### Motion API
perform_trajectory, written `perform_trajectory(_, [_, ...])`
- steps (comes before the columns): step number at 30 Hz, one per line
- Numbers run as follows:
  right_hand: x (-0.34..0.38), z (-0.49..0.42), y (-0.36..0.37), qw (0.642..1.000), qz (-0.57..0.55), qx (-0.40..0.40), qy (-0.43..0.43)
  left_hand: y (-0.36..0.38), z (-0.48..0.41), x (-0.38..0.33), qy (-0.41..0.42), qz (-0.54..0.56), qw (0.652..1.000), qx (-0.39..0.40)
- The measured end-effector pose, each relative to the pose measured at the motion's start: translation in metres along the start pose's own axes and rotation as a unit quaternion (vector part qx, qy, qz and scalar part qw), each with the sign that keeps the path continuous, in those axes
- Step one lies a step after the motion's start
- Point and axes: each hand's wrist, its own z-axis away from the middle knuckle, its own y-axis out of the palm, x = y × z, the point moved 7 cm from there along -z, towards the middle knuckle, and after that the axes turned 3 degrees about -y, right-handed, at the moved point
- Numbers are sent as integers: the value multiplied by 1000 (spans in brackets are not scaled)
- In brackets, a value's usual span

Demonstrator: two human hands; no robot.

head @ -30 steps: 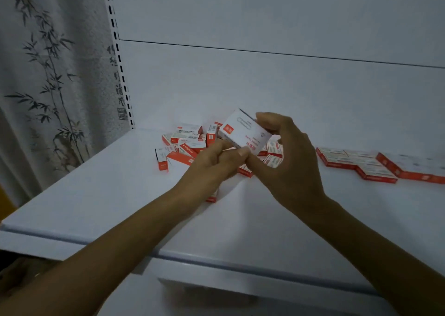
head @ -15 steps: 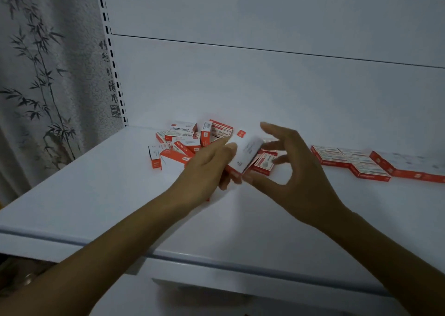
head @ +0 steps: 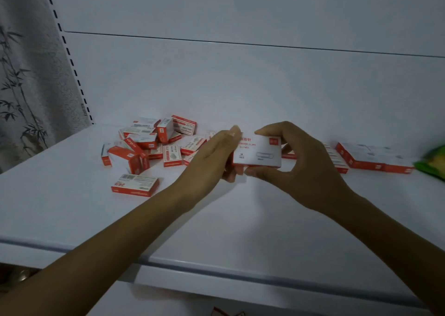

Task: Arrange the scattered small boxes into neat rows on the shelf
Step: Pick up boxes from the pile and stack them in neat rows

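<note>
Left hand (head: 214, 156) and right hand (head: 310, 171), each grip pinching an end, level a paper-clip box (head: 260, 154), apparently to join the row (head: 361, 159).

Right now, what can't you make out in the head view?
- Green-yellow object: cut off by the right edge; identity unclear.
- Row of boxes: left end hidden behind the right hand and held box.
- Pile: labels too small, dim; count unclear from overlap.
- Held box's left end: covered by the left hand.
</note>
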Motion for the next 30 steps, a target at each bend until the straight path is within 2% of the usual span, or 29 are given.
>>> perform_trajectory(4, [-28, 15, -38, 1000, 24, 1, 7, 49, -11, -7, 47, -35, 998, 23])
perform_trajectory(11, [-94, 62, -117, 993, 101, 6, 63, 159, -43, -12, 53, -38, 995, 70])
perform_trajectory(14, [-123, 85, -148, 986, 150, 13, 70, 205, -55, -10, 61, -91, 989, 96])
perform_trajectory(18, [-168, 110, -174, 970, 199, 33, 132, 244, -72, 0, 109, -264, 955, 82])
perform_trajectory(21, [-195, 115, -179, 967, 194, 49, 159, 262, -83, 6, 147, -345, 924, 69])
perform_trajectory(26, [-219, 103, -167, 966, 192, 78, 153, 267, -84, 12, 224, -390, 893, 31])
perform_trajectory(30, [-237, 109, -143, 965, 136, 124, 185, 262, -82, 22, 227, -406, 885, 35])
